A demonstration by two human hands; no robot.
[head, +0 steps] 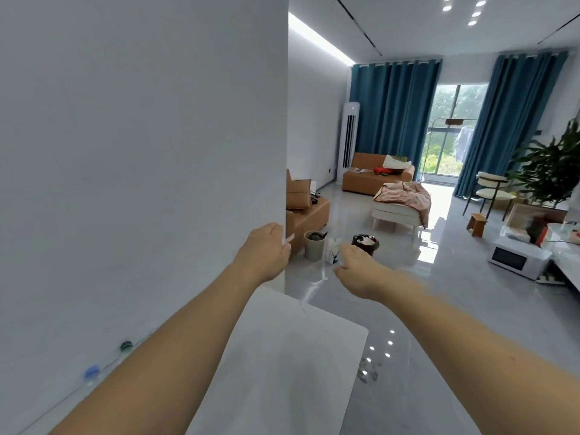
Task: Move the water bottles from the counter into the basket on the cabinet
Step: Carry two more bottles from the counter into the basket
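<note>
Two bare forearms are stretching out from the bottom edge over a white counter point(282, 356), reaching toward a bright living room. The left hand point(266, 251) is curling around something pale and clear at the corner of a white wall point(141, 152); only a small sliver is showing past the fingers, too little to say whether it is a bottle. The right hand point(357, 265) is gripping a clear water bottle point(332, 252), its label bearing a dark printed mark too blurred to read; most of the bottle is hiding behind the knuckles. Just beyond the right hand, a black bin point(365, 243) is standing on the glossy grey floor point(439, 309), with a beige bin point(314, 245) between the two hands. Beyond the left hand, a tan sofa point(309, 215) is being cut off by the wall. Far past both hands, blue curtains point(395, 114) are framing a window, beside a tall white air conditioner point(348, 139) whose logo is unreadable. To the right of the right hand, a white microwave point(518, 259) is sitting on the floor. No basket is identifiable.
</note>
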